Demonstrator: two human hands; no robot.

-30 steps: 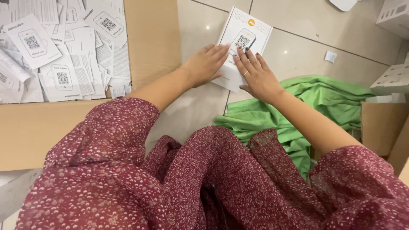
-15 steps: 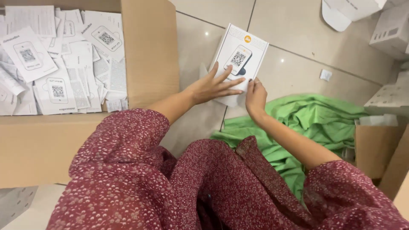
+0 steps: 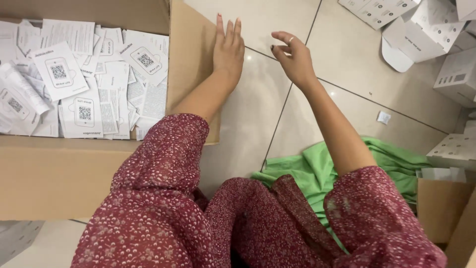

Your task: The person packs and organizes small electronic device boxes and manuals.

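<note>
At the far left a big carton (image 3: pixel 59 173) sits on the floor (image 3: pixel 342 64), open at the top and filled with a loose heap of white leaflets (image 3: pixel 84 84) — printed sheets lying at all angles, some flat, some curled. The carton's right flap (image 3: pixel 191 59) stands up along its edge.

Just right of that flap is the left hand (image 3: pixel 228 47), held out flat with the fingers straight and close together, palm down, over the flap's upper edge and the tile beside it. It holds nothing; whether it touches the flap cannot be told. Its sleeve (image 3: pixel 163 164), dark red with small white flowers, runs down to the lower edge of the view.

A little further right, near but apart from the left one, is the right hand (image 3: pixel 295 57). Its fingers are loosely curled and slightly spread, a ring on one of them, and it is empty too, raised above the bare tiles.

Below the right forearm a green cloth (image 3: pixel 307 173) lies crumpled on the floor, partly under the person's lap.

Toward the right, a small scrap of paper (image 3: pixel 383 117) lies alone on a tile. In the upper right corner white boxes (image 3: pixel 421 30) lie in a pile — some flattened, some folded up — well apart from both hands, and at the lower right is a second brown carton (image 3: pixel 439 208).
</note>
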